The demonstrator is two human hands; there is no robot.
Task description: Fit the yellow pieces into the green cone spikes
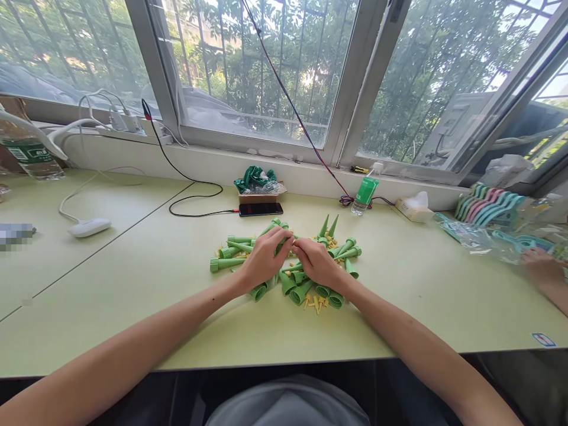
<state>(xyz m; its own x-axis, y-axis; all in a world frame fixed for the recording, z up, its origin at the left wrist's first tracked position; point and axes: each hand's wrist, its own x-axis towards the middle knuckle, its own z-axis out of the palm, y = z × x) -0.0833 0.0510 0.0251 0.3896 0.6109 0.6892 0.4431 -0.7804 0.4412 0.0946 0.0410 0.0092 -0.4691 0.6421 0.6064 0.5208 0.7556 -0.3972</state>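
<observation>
My left hand (265,255) is closed, its fingers curled round a green plastic spike (280,244) that is mostly hidden by them. My right hand (318,261) meets it fingertip to fingertip, thumb and forefinger pinched on something too small to make out. Below and around both hands lies a loose pile of hollow green plastic spikes (302,292) with ribbed, open ends. Two pointed spikes (329,226) stand up behind my right hand. Small yellow plastic pieces (316,304) are scattered among the green ones, some in front of my right wrist.
Behind the pile are a phone (261,209) on a cable and a small box (257,195) with crumpled wrapping. A bottle (365,193) and tissue pack (414,208) stand by the window. At right, another person's hand (542,265) is near children's-size hangers (488,205). A white mouse-shaped device (89,228) lies left.
</observation>
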